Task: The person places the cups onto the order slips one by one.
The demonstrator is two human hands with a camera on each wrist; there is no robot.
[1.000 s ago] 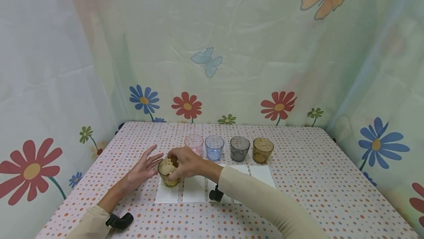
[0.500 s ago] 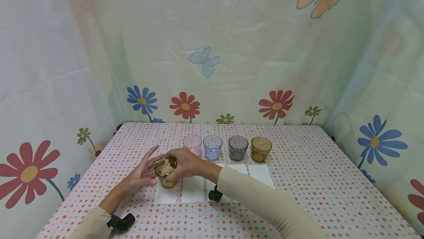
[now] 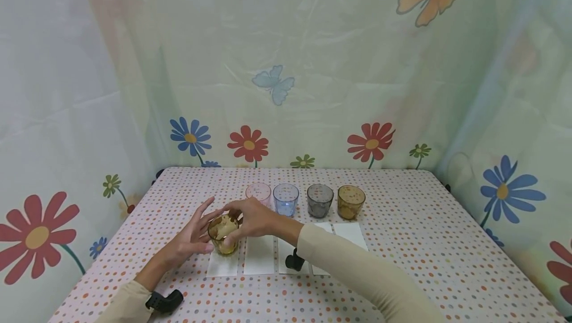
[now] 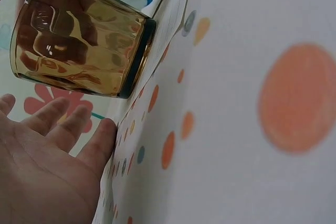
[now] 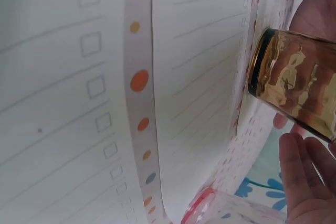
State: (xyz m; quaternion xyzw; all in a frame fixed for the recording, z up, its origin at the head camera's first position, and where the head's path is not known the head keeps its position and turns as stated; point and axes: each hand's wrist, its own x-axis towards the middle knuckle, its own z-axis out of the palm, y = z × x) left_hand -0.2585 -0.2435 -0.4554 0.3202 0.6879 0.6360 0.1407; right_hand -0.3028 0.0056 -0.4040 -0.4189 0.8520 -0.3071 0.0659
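Note:
An amber glass point(image 3: 224, 233) is upright over the leftmost white paper sheet point(image 3: 222, 266); whether its base touches the paper is hard to tell. My right hand point(image 3: 254, 219) reaches round it from the right and holds it near the rim, thumb at the front and fingers at the back. On the other side is my left hand point(image 3: 189, 238), fingers extended beside the glass. In the left wrist view, left fingers point(image 4: 100, 145) are straight, with a gap between them and the glass. The right fingers point(image 5: 296, 166) show below the glass in the right wrist view.
Behind the papers stands a row of glasses: pink point(image 3: 259, 193), blue point(image 3: 286, 199), grey point(image 3: 320, 200) and another amber one point(image 3: 350, 201). More white sheets point(image 3: 259, 258) lie side by side, lined with small boxes. A dotted cloth point(image 3: 402, 243) covers the table.
My left thumb and fingers have come closer to the glass. The glass has shifted a little left along with my right hand. The head view has moved slightly.

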